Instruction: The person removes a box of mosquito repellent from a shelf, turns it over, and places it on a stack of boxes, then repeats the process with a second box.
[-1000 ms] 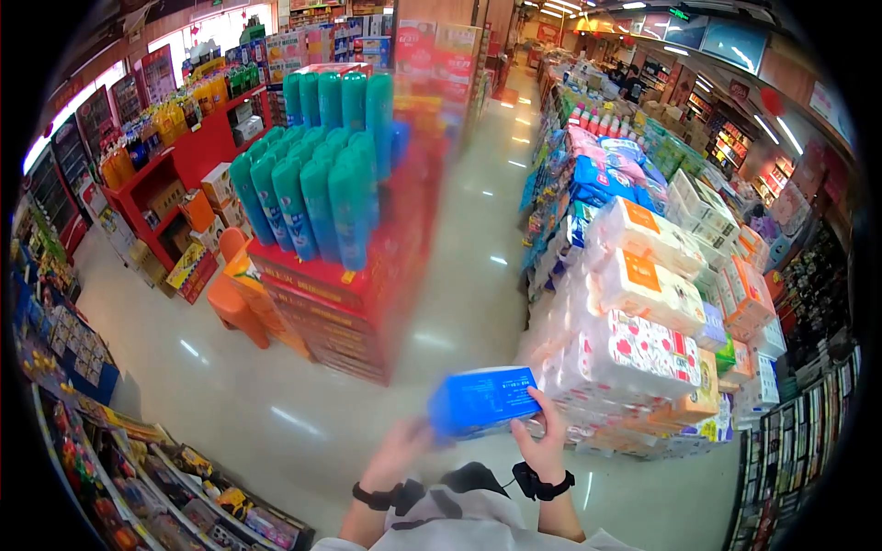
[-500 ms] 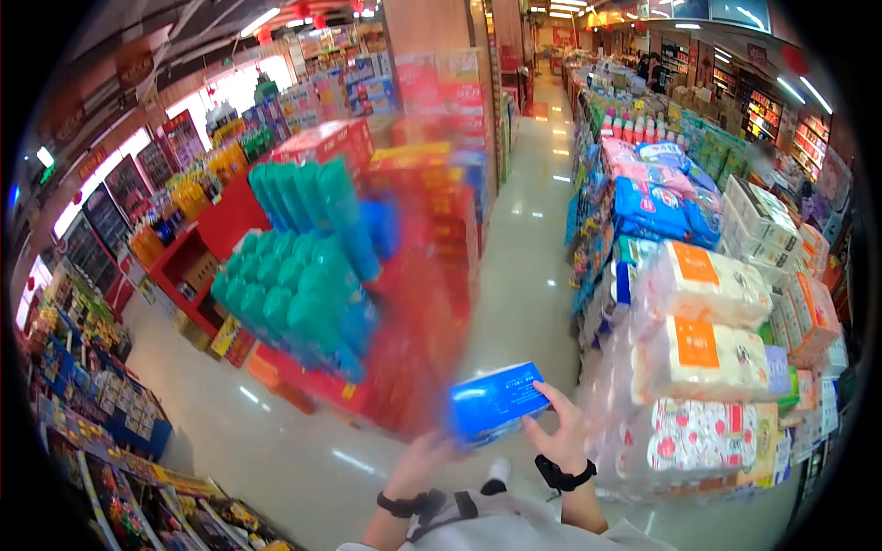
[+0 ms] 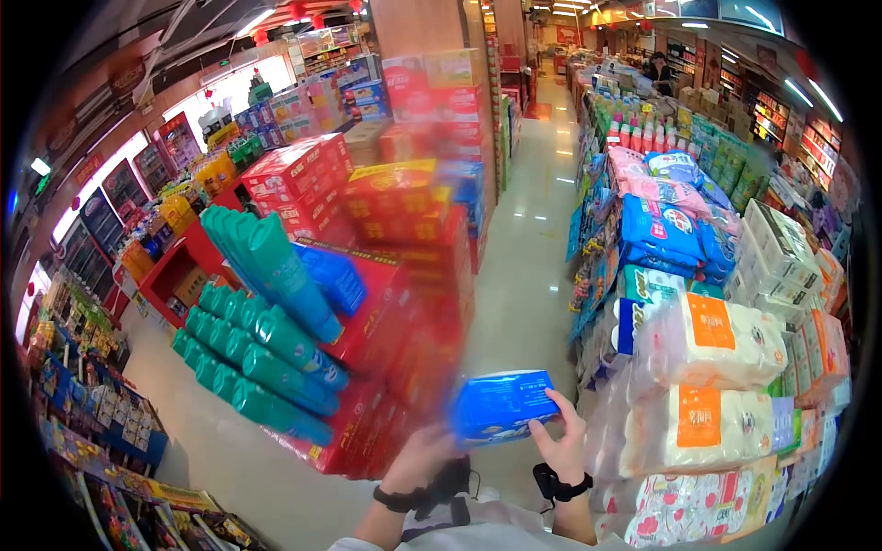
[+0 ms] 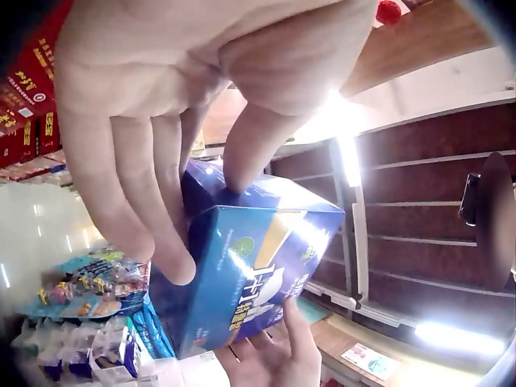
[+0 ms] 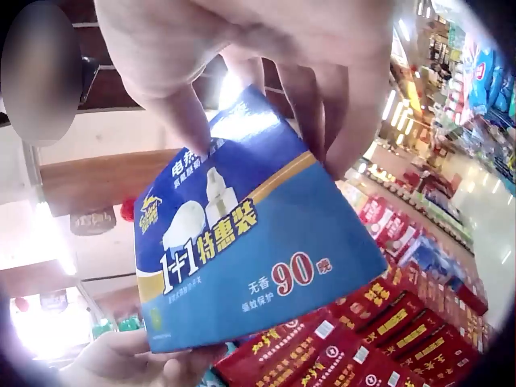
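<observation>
A blue cardboard box is held in front of the person's body, between both hands. Printed on its face in the right wrist view are a small bottle, a white plug-in piece, "1+1" and "90". My left hand grips the box's left end; in the left wrist view its thumb lies on one face and the fingers along another. At the other end my right hand holds the box, thumb and fingers spread over the near right corner. Dark straps circle both wrists.
To the left, teal-capped spray cans stand on stacked red cartons; another blue package lies behind them. Wrapped toilet-roll packs pile up on the right. A tiled aisle runs ahead between the displays.
The head view has shifted: the spray cans now sit lower and further left, the roll packs lower and further right. Both hands keep hold of the blue box, which stays before the body.
</observation>
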Motion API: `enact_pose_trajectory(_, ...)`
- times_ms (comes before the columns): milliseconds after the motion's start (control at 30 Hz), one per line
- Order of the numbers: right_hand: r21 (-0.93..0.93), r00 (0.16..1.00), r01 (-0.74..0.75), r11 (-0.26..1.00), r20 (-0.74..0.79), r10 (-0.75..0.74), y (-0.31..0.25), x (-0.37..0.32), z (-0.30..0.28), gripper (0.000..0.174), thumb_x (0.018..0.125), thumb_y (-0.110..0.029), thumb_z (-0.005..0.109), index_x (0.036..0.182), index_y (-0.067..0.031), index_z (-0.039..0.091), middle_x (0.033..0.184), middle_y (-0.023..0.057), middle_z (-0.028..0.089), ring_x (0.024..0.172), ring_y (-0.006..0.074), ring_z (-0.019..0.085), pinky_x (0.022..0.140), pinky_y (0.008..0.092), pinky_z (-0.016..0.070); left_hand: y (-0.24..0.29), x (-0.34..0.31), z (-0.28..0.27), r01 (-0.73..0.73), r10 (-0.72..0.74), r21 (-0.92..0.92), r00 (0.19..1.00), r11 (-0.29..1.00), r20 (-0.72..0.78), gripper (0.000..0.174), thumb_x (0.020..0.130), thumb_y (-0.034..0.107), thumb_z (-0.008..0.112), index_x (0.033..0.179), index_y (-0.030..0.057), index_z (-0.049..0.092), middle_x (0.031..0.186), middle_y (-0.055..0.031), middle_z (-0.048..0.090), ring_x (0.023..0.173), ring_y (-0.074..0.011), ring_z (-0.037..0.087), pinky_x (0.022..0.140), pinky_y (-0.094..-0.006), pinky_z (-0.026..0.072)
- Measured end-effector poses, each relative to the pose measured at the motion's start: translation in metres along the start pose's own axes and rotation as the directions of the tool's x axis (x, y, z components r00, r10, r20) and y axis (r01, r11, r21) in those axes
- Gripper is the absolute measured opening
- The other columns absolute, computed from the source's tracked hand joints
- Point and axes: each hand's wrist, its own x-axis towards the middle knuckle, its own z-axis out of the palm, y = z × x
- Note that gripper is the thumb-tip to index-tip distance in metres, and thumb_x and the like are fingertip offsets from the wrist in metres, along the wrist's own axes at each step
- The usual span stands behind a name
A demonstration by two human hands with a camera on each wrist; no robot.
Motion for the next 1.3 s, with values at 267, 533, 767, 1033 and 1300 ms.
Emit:
enact_pose_trajectory(267,-0.019,0.992,0.049,0.999,-0.117,-0.051,0.043,0.1,0.011,0.05,0.076,-0.006,0.071,0.123,0.0035,0.057,0.107,0.0145,0.066,0.095,0.0196,0.064,0.083,0.0305,0.0498,0.024,0.12,-0.024,-0.058,0.064,-0.06,0.992,0.997,0.11,0.044,0.097,0.021,0.056,0.129,-0.009,0.051,0.117,-0.0151,0.063,0.105,-0.0212,0.063,0.09,-0.0321,0.0506)
enact_pose_trajectory(533,0.057,0.985,0.141,0.988,-0.107,-0.134,0.054,0.256,0.023,0.055,0.079,0.0,0.065,0.13,0.0041,0.049,0.122,0.0128,0.056,0.111,0.0208,0.055,0.097,0.0329,0.0435,0.12,0.242,-0.041,-0.208,0.225,-0.123,0.963,0.97,0.149,0.039,0.099,0.024,0.054,0.125,-0.0053,0.054,0.118,-0.013,0.063,0.101,-0.0213,0.066,0.089,-0.0309,0.0512)
enact_pose_trajectory(767,0.076,0.977,0.15,0.986,0.138,-0.16,0.087,0.349,0.099,0.059,0.086,-0.013,0.067,0.136,0.0017,0.04,0.122,0.0107,0.053,0.108,0.0167,0.054,0.096,0.0304,0.0412,0.125,0.285,-0.102,-0.193,0.193,-0.259,0.981,0.946,-0.025,0.035,0.098,0.019,0.056,0.122,-0.0071,0.055,0.113,-0.0125,0.064,0.096,-0.0201,0.067,0.087,-0.0311,0.0525)
enact_pose_trajectory(1033,0.319,0.879,0.082,0.944,0.424,-0.219,0.121,0.455,0.194,0.059,0.079,-0.012,0.072,0.13,0.0038,0.047,0.122,0.0113,0.054,0.113,0.0214,0.051,0.101,0.0356,0.0381,0.141,0.304,-0.131,-0.35,0.219,-0.394,0.914,0.85,-0.342,0.033,0.097,0.011,0.056,0.123,-0.0083,0.051,0.105,-0.0116,0.064,0.096,-0.0229,0.068,0.085,-0.0309,0.0541)
enact_pose_trajectory(1300,0.536,0.579,-0.132,0.834,0.724,-0.374,0.14,0.555,0.307,0.048,0.081,-0.006,0.066,0.126,0.0024,0.051,0.115,0.0102,0.057,0.105,0.018,0.056,0.091,0.0338,0.0452,0.16,0.349,-0.132,-0.505,0.159,-0.346,0.716,0.791,-0.68,0.034,0.097,0.006,0.053,0.126,-0.0072,0.043,0.108,-0.0148,0.062,0.095,-0.0266,0.068,0.082,-0.0325,0.057)
